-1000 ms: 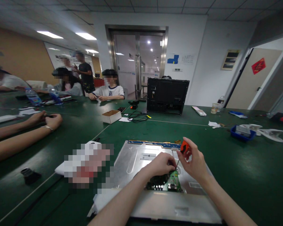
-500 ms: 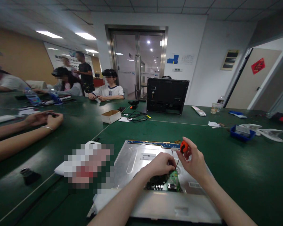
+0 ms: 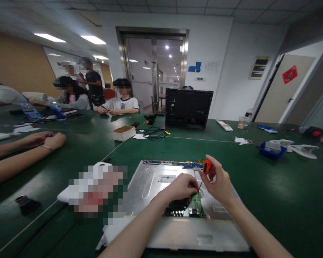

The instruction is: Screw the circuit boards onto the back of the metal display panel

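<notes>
Where table [image 3: 280, 193] extends past metal panel [image 3: 148, 175] edges, right grip [image 3: 219, 177] around screwdriver [image 3: 207, 166], left grip [image 3: 181, 187] unclear.

There is one orange-and-black-handled screwdriver [image 3: 207, 166]; there is one flat silver metal panel [image 3: 134, 191], one green circuit board [image 3: 196, 205] and one long blue circuit strip [image 3: 172, 164]; there is one open white cardboard box [image 3: 123, 134], one upright black rectangular casing [image 3: 188, 108] and one blue plastic tray [image 3: 270, 153]; clear plastic bottles with blue labels [image 3: 30, 110] number two.
</notes>
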A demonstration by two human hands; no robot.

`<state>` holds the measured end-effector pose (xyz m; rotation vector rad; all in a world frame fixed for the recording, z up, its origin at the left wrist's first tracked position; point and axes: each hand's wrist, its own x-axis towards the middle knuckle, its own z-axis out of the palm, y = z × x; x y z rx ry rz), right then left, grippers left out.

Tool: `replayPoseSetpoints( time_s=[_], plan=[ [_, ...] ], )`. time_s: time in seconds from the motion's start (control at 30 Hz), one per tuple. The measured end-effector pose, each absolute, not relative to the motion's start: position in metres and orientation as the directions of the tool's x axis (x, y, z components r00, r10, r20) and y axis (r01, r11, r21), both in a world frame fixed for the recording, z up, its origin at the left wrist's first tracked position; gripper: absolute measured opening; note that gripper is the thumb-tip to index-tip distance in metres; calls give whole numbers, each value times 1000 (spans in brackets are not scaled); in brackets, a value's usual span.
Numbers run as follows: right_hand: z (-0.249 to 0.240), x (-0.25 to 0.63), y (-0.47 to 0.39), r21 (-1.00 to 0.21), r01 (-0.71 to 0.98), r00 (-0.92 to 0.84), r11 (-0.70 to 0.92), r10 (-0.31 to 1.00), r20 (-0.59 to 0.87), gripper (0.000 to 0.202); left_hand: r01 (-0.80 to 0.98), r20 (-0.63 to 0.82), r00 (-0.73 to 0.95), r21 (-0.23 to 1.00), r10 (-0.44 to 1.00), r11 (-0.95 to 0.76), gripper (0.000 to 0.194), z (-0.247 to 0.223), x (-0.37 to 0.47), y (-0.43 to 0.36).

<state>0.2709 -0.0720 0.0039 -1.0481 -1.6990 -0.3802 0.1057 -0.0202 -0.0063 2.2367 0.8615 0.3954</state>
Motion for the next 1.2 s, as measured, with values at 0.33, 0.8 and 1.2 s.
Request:
replayPoseSetpoints(
  time_s=[0.33, 0.8, 1.2],
  plan=[
    [8, 270, -76, -256, 769, -85, 587, 489, 868, 43, 453, 38, 736, 714, 676, -533, 15, -3, 106, -21],
    [8, 269, -76, -278, 750, -76, 600, 496, 865, 43, 455, 38, 735, 713, 677, -534, 16, -4, 106, -21],
    [13, 269, -77, -239, 712, -147, 660, 473, 869, 47, 466, 36, 732, 703, 680, -538, 16, -4, 106, -22]
  ],
)
